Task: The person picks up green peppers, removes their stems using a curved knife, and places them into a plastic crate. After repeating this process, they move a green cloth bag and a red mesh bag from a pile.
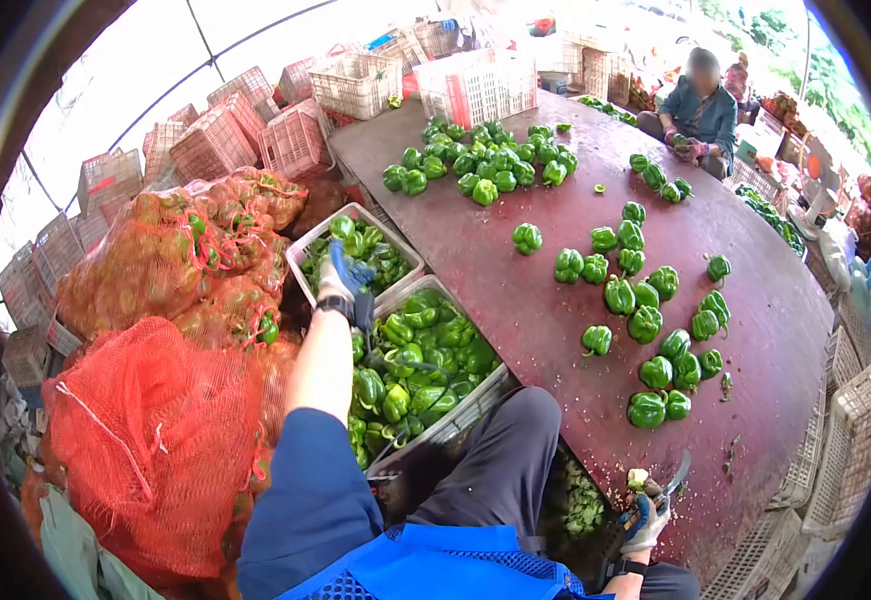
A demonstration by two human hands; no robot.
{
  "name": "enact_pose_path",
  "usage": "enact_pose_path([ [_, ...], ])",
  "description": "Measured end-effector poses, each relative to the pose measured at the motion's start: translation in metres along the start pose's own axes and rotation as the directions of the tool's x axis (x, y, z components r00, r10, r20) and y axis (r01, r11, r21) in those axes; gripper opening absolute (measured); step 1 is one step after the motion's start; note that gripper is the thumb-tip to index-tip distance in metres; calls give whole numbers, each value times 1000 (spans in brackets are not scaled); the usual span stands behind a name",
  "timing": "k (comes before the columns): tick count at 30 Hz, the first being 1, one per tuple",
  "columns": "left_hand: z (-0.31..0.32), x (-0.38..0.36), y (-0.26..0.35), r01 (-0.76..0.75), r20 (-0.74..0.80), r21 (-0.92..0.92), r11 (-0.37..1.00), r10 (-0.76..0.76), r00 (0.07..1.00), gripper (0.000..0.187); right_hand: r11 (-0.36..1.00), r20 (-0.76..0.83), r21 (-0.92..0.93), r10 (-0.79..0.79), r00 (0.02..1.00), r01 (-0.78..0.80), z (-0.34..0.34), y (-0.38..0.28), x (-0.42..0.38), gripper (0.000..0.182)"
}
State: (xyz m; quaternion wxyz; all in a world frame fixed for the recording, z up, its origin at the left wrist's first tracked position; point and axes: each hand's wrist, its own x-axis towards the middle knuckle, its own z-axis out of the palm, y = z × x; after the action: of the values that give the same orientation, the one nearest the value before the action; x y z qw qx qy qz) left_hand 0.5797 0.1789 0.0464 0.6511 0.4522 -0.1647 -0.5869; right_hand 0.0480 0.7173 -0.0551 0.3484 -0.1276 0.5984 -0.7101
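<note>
My left hand (343, 274), in a white and blue glove, reaches over the upper plastic crate (300, 262), fingers apart above the green bell peppers (357, 238) in it. Closer to me, a second crate (455, 425) is filled with green peppers (420, 355). At the table's near edge, my gloved right hand (645, 522) is closed around a knife (677, 474) with a curved silver blade. A small pale piece (637, 478) shows beside the blade, just above the fingers. Several loose bell peppers (645, 323) lie across the dark red table (555, 370).
Mesh sacks (155, 420) of produce crowd the left side. Stacked crates (215, 140) stand behind them, and more crates (850, 440) line the right. A heap of peppers (485, 160) lies at the table's far end. Another person (700, 115) sits there, holding something green. Green scraps (583, 500) lie below the near edge.
</note>
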Motion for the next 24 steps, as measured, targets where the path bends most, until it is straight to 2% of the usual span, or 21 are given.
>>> enact_pose_path([
  [1, 11, -27, -12, 41, 120, 25, 999, -44, 992, 34, 999, -17, -40, -15, 1000, 15, -1, 5, 5, 35],
  [2, 11, -32, -35, 72, 153, 36, 997, -76, 985, 28, 999, -21, -37, -15, 1000, 14, 3, 4, 4, 35],
  [3, 20, -56, -52, 55, 166, 125, 991, -76, 983, 23, 996, -5, -91, 6, 1000, -6, 9, -2, 2, 36],
  [4, 18, -63, -75, 5, 263, 197, 980, -57, 963, 19, 989, 10, -148, 29, 1000, -27, 12, -8, 1, 38],
  [5, 30, -86, -92, 17, 235, 282, 959, -87, 968, 17, 984, 23, -165, 75, 997, -71, 13, -12, -1, 41],
  [6, 32, -95, -109, 89, 298, 277, 957, -173, 939, 15, 983, 16, -166, 78, 997, -74, 9, -12, 0, 41],
  [8, 59, -134, -134, 66, 349, 334, 940, -188, 918, 16, 965, 89, -258, 73, 993, -48, 1, -2, 5, 41],
  [10, 85, -164, -153, 163, 459, 291, 943, -287, 841, 16, 948, 154, -317, 77, 985, -25, 3, -2, 3, 34],
  [11, 98, -171, -166, 223, 563, 256, 941, -333, 756, 16, 929, 162, -364, 129, 978, -63, 1, -3, 0, 29],
  [12, 113, -187, -175, 204, 611, 312, 928, -360, 705, 17, 908, 160, -406, 181, 970, -103, 9, -14, -5, 24],
  [14, 144, -228, -196, 55, 631, 475, 878, -384, 674, 20, 869, 254, -493, 199, 946, -50, 0, -5, -4, 17],
  [15, 156, -246, -206, 61, 670, 514, 856, -445, 594, 25, 898, 229, -435, 183, 956, -67, -2, 1, -6, 15],
  [16, 165, -266, -219, -29, 684, 597, 802, -490, 540, 31, 925, 204, -372, 167, 965, -82, -1, 7, -8, 14],
  [17, 171, -282, -234, -119, 691, 682, 721, -584, 426, 35, 925, 142, -371, 142, 980, -80, -2, 13, -6, 15],
  [18, 176, -298, -248, -222, 674, 737, 639, -669, 313, 38, 924, 86, -374, 117, 989, -77, -2, 14, -3, 15],
  [19, 182, -326, -256, -404, 666, 731, 549, -703, 249, 42, 961, 70, -252, 132, 989, -110, 0, 3, -3, 17],
  [20, 175, -339, -280, -468, 668, 705, 533, -721, 184, 47, 983, 59, -124, 143, 988, -135, -2, -6, -4, 19],
  [21, 173, -353, -297, -717, 728, 518, 466, -681, 83, 52, 989, 17, -123, 78, 997, -75, -12, 7, 3, 22],
  [22, 171, -365, -312, -891, 762, 267, 368, -647, -39, 57, 991, -34, -103, 81, 996, -84, -12, -1, 2, 20],
  [24, 163, -391, -339, -939, 715, 178, 294, -694, -82, 69, 994, -99, -70, 77, 992, -84, -13, -7, 1, 19],
])
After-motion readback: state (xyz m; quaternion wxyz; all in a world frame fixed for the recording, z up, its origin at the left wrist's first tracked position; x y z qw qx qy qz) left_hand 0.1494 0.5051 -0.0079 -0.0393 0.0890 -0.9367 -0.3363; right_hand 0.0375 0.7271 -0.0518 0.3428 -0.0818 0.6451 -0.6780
